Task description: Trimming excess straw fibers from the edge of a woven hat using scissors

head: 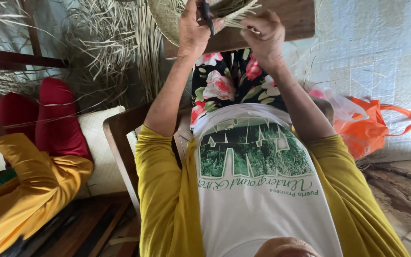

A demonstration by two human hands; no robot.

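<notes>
My left hand (193,28) is closed around dark-handled scissors (208,16) at the top of the view. It rests against a woven straw piece (167,19) with a curved rim. My right hand (262,33) pinches loose pale straw strips (241,14) that stick out from the weave. Both hands work over a brown wooden board (296,19) lying across my lap. My sleeves are yellow, and a white printed shirt and a floral skirt fill the middle.
Dried palm fronds (105,52) pile up at the upper left. Another person in a yellow sleeve (29,185) and red trousers sits at left. A wooden chair arm (120,152) runs beside me. An orange bag (372,128) lies at right by a pale woven wall.
</notes>
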